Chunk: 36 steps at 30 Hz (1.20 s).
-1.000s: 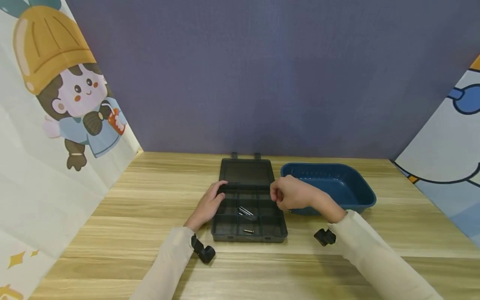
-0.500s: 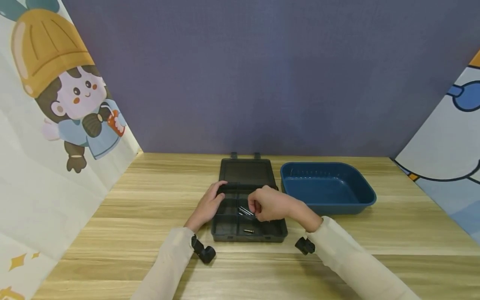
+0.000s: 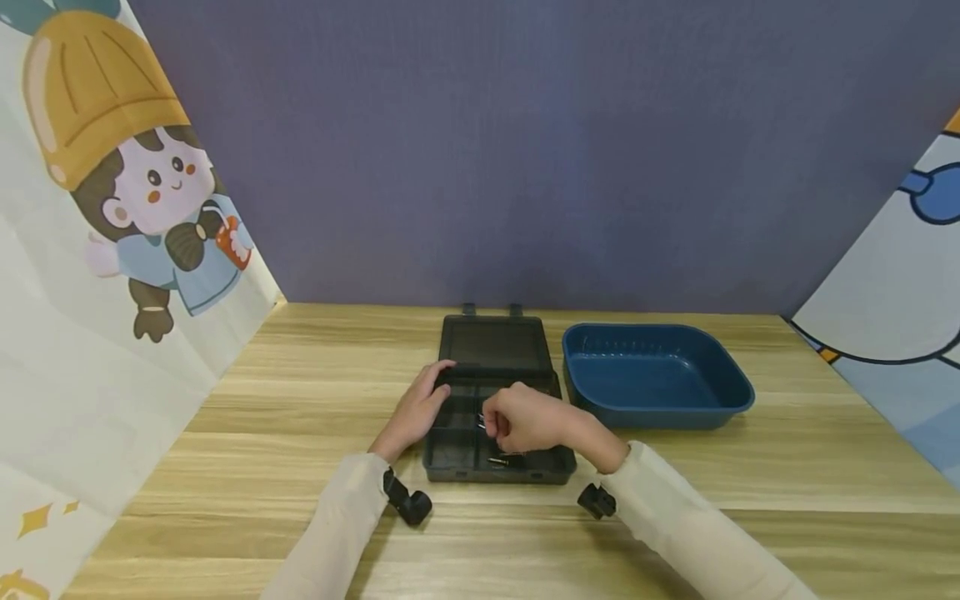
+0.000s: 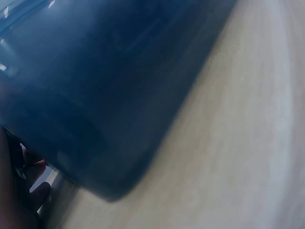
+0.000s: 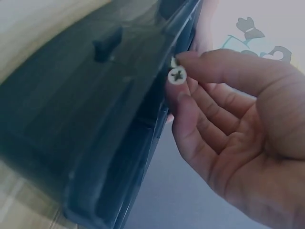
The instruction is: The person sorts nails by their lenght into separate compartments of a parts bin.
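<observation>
A dark divided organizer box (image 3: 450, 454) lies on the table, its lid (image 3: 495, 342) folded back behind it. My left hand (image 3: 415, 410) rests on the box's left edge, fingers loosely extended. Over the front middle compartment, my right hand (image 3: 525, 418) pinches a screw between thumb and forefinger. The cross-slotted head of that screw (image 5: 177, 76) shows clearly in the right wrist view, close beside the box wall. Another brass-toned screw (image 3: 497, 461) lies in the front middle compartment. Silvery pins (image 3: 482, 422) in the compartment behind it are mostly hidden by my right hand.
A blue plastic tub (image 3: 652, 375) stands on the wooden table (image 3: 315, 400), just right of the box. A purple-grey panel (image 3: 525, 167) rises behind the table. Patterned white sheets (image 3: 112, 358) flank both sides.
My right hand has come left and forward from the tub's edge, across the box, and lowered over the front middle compartment with the screw. The left hand has stayed in place.
</observation>
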Available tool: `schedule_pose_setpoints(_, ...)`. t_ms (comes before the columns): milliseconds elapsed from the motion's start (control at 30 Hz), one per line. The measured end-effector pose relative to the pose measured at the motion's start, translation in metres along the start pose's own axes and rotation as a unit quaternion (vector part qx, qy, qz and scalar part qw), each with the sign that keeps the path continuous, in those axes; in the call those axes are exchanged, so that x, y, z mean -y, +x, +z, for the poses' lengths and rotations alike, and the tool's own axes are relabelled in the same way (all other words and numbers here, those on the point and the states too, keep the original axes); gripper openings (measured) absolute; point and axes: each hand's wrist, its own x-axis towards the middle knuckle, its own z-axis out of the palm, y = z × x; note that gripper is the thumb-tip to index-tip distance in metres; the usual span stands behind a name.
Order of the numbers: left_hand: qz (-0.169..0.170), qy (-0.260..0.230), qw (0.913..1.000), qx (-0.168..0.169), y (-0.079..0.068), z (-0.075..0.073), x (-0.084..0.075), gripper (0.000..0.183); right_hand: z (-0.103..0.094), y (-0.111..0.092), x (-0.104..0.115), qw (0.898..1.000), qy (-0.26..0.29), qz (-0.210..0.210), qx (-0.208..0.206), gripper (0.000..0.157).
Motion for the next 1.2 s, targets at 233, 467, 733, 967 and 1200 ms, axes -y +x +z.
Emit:
schedule_pose_setpoints(233,-0.001,-0.001,1.0000,0.004,0.001,-0.002,-0.002,0.043,-0.012,-0.008,-0.004,1.000,-0.006,0.009,-0.002,0.007)
schedule_pose_setpoints(467,0.003,-0.001,1.0000,0.004,0.001,-0.003,-0.002,0.043,-0.034,-0.028,-0.015,0.999,-0.023,0.026,-0.024,0.012)
schedule_pose_setpoints(733,0.003,0.000,1.0000,0.005,0.001,-0.001,0.001,0.043,-0.058,-0.053,-0.045,0.996,-0.035,0.046,-0.064,0.011)
schedule_pose_setpoints(967,0.004,-0.002,1.0000,0.006,0.001,0.000,0.001,0.043,-0.063,-0.063,-0.085,0.990,-0.030,0.122,-0.062,0.012)
schedule_pose_setpoints(1200,0.003,-0.004,0.9999,0.009,-0.001,-0.001,-0.001,0.043,-0.049,-0.058,-0.113,0.987,-0.019,0.157,-0.020,0.017)
